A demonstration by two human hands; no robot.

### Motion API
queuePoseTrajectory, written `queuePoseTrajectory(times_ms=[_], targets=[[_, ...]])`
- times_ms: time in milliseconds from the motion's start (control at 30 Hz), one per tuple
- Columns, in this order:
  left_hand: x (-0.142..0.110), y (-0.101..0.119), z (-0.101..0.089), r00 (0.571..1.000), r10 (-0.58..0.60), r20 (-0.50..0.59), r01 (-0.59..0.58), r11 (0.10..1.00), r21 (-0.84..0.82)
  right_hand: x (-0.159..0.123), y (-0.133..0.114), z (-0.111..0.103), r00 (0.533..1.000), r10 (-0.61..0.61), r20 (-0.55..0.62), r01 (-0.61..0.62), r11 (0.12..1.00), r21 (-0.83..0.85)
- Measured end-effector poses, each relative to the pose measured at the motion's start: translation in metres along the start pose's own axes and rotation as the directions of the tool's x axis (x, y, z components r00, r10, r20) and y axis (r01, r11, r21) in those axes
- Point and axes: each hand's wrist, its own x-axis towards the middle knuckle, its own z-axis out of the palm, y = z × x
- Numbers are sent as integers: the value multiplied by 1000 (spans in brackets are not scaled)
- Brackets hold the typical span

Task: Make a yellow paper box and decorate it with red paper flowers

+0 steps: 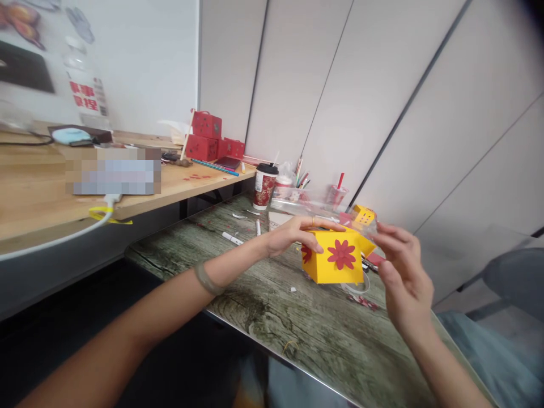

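Observation:
My left hand (292, 232) grips the upper left edge of a yellow paper box (334, 273), its thumb on the front side and its fingers over the top. A red paper flower (341, 255) is on the box's front, and part of another shows on its left side. At the box's right end a pointed yellow flap sticks out. My right hand (403, 272) is raised just right of that flap, fingers bent and thumb apart. No object shows clearly between them. Partly hidden behind the box lies a pale ring, perhaps a tape roll (362, 290).
Behind stand a lidded paper cup (264, 188), a pink cup with a red straw (337, 196) and a smaller yellow box (364, 215). Red boxes (203, 147) are stacked on the wooden shelf (178, 180). White pens (232, 238) and paper scraps lie on the table (263, 309).

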Motion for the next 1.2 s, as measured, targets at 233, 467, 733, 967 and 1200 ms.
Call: queuePoseTrajectory(times_ms=[233, 467, 733, 967, 1200], targets=[[3, -4, -7, 995, 53, 87, -69, 978, 198, -2, -2, 9, 936, 122, 331, -170, 978, 120], [11, -27, -16, 995, 79, -64, -42, 894, 445, -17, 23, 32, 939, 244, 244, -222, 968, -114], [9, -41, -18, 998, 34, 58, -66, 683, 728, -26, 28, 37, 884, 178, 432, -91, 972, -215], [7, -52, -13, 995, 91, 48, -93, 580, 809, -21, 25, 36, 897, 206, 391, -93, 953, -289], [5, -64, -10, 986, 163, 31, -115, 541, 833, -27, 28, 45, 905, 213, 368, -90, 941, -325]])
